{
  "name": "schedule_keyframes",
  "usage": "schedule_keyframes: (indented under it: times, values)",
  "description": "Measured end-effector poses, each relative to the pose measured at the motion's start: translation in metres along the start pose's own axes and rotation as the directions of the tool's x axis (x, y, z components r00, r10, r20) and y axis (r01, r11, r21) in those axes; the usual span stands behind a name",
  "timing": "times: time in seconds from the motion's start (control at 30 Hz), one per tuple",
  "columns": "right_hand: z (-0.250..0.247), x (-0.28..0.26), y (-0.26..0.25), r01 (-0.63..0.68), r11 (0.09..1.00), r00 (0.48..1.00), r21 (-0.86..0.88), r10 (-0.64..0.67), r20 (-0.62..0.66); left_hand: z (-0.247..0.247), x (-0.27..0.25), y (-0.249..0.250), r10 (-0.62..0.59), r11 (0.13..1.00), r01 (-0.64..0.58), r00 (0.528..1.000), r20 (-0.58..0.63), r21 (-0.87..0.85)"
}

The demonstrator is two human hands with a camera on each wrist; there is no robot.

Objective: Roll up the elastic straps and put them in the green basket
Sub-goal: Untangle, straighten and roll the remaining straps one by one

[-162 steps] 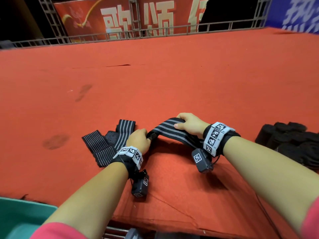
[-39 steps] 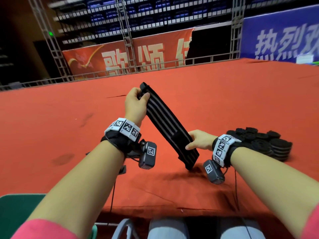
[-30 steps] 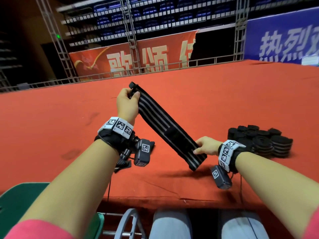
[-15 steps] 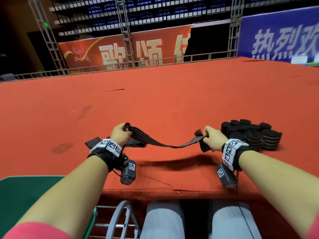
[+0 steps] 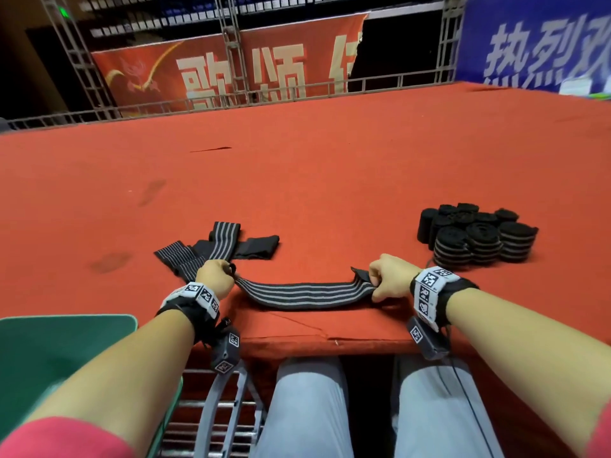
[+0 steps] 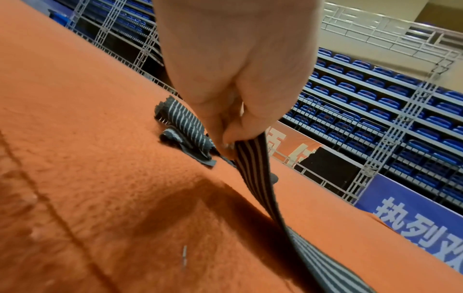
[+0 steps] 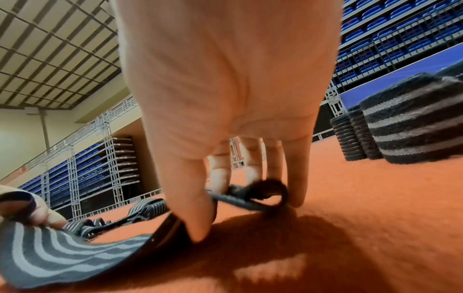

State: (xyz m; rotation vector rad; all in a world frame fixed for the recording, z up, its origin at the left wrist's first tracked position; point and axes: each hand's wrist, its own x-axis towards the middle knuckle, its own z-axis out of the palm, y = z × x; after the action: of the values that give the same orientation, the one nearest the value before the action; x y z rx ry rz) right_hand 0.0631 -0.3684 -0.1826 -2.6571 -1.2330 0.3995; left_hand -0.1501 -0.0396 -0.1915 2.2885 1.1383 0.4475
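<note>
Your left hand (image 5: pixel 214 280) pinches one end of the strap (image 5: pixel 304 290) and your right hand (image 5: pixel 390 281) grips the other end, which curls over under its fingers (image 7: pixel 220 178). The strap lies stretched flat between them on the red table (image 5: pixel 330 180), near its front edge. Loose straps (image 5: pixel 215 247) lie just behind your left hand, rolled straps (image 5: pixel 476 236) stand behind your right, and the basket (image 5: pixel 66 345) sits low at your left.

Red carpeted platform (image 5: pixel 330 166), railing (image 5: pixel 380 82), banners, blue stadium seats (image 6: pixel 375 95).
</note>
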Motion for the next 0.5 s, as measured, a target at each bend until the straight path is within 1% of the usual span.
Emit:
schedule_keyframes:
  times: [0.07,0.17,0.23,0.27,0.3,0.37,0.43,0.5]
  values:
    - [0.0,0.001,-0.002,0.005,1.0,1.0,0.008,-0.005,0.028,0.0,-0.006,0.005,0.007,1.0,-0.007,0.993,0.117,0.002]
    - [-0.001,0.003,-0.009,-0.045,0.998,0.998,-0.039,0.046,0.036,0.002,-0.011,0.011,0.012,1.0,-0.006,0.949,0.314,-0.022]
    - [0.0,0.005,-0.013,-0.062,0.991,0.998,-0.116,0.064,0.015,0.001,-0.015,0.021,0.008,1.0,-0.012,0.925,0.379,0.007]
    - [0.002,0.006,-0.015,-0.068,0.987,0.998,-0.147,0.07,0.005,0.003,-0.016,0.025,0.007,0.998,-0.031,0.927,0.375,0.057]
    - [0.003,0.007,-0.017,-0.076,0.983,0.997,-0.166,0.076,-0.002,0.005,-0.016,0.028,0.009,0.988,-0.063,0.936,0.351,0.143]
    - [0.007,0.01,-0.02,-0.093,0.978,0.996,-0.185,0.092,-0.018,0.011,-0.02,0.041,0.055,0.941,-0.152,0.95,0.306,0.304]
    - [0.01,0.013,-0.022,-0.112,0.976,0.994,-0.189,0.107,-0.034,0.021,-0.025,0.057,0.105,0.914,-0.215,0.944,0.313,0.344]
    - [0.012,0.014,-0.023,-0.124,0.976,0.992,-0.18,0.117,-0.049,0.032,-0.028,0.071,0.14,0.907,-0.26,0.928,0.346,0.331]
